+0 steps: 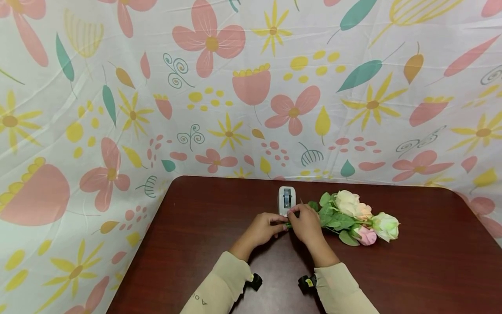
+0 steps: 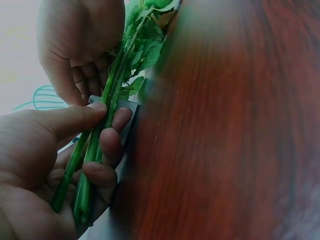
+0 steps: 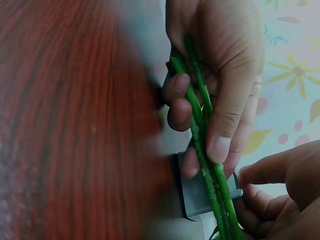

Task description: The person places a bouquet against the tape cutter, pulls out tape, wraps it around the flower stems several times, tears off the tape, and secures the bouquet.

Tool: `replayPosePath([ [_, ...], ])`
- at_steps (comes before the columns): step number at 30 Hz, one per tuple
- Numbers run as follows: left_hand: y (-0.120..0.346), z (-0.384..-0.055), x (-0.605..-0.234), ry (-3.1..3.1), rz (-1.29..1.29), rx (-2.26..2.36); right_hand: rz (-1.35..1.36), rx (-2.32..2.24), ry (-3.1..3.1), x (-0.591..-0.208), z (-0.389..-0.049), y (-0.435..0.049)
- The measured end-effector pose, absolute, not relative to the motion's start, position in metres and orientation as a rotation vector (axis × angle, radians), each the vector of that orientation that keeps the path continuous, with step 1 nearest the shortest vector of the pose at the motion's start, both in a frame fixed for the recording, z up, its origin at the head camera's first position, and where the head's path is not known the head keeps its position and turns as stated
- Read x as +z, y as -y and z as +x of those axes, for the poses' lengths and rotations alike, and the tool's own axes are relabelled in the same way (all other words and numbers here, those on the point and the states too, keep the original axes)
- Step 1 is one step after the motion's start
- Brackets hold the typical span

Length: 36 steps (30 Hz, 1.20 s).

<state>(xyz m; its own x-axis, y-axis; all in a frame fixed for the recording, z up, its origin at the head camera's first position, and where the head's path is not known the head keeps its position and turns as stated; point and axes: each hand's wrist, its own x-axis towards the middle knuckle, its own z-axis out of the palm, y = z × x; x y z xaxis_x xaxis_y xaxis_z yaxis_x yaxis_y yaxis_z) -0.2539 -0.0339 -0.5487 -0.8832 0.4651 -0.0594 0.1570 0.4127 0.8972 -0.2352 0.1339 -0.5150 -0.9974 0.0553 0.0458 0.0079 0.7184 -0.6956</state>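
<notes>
My left hand (image 1: 266,226) grips a bundle of green flower stems (image 2: 95,150), its thumb pressing them against the curled fingers. The stems belong to artificial roses (image 1: 347,203), whose white, peach and pink blooms lie to the right on the table. Just beyond the hands stands a white tape dispenser (image 1: 281,201) with a tape roll (image 1: 287,198) in it. At the dispenser's front edge, thumb and fingers of my right hand (image 1: 307,223) pinch at the tape's end; the clear tape itself hardly shows. In the right wrist view, the stems pass over the grey dispenser end (image 3: 194,192).
The dark red-brown wooden table (image 1: 427,270) has its back edge against a floral cloth (image 1: 219,100). Green leaves (image 1: 333,218) spread between the right hand and the blooms. Black wrist-camera mounts (image 1: 255,281) sit by both sleeves.
</notes>
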Motion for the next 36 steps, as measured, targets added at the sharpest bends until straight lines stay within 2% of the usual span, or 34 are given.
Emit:
replayPosePath([
  [18,0.036,-0.255,-0.545,-2.370,0.541,1.446,-0.013,1.217,2.929,-0.507,-0.239,-0.135],
  [28,0.036,-0.253,-0.545,-2.350,0.517,1.448,-0.123,1.390,2.938,-0.500,-0.239,-0.136],
  [36,0.036,-0.255,-0.545,-2.339,0.543,1.467,-0.105,1.428,2.802,-0.497,-0.241,-0.136],
])
